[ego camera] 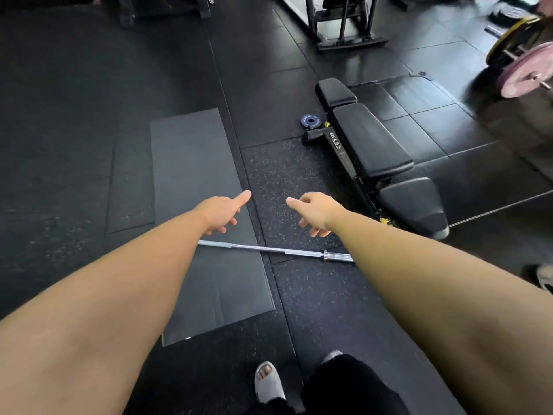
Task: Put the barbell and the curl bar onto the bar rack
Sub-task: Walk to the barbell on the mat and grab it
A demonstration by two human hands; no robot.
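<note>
- While both bare arms stretch forward and down from the wearer's head camera, neither of the hands holds anything.
- Left hand [223, 212] hangs above a grey mat [191, 163], loosely curled with the thumb sticking out; nothing is gripped.
- Right hand [314, 212] hangs above speckled black rubber floor [299, 175], in the same loose curl and also empty.
- A chrome barbell [275, 251] lies flat on the floor below and nearer than the hands, running from the grey mat out to the right. Its left part is hidden behind the left forearm and its right sleeve end passes behind the right forearm.
- It carries no plates on the part that shows.
- No curl bar can be seen, and no bar rack can be picked out with certainty; dark gym frames stand at the top edge.
- To the right sits a black padded weight bench [371, 142], with a small dark plate [310, 121] on the floor beside it.
- Pink and yellow plates [523, 74] sit at the far right.
- One foot in a pale slide sandal [267, 381] shows at the bottom.
- Judged from this, the task has barely begun: the barbell is not yet lifted, and both bars still need carrying to the rack.
</note>
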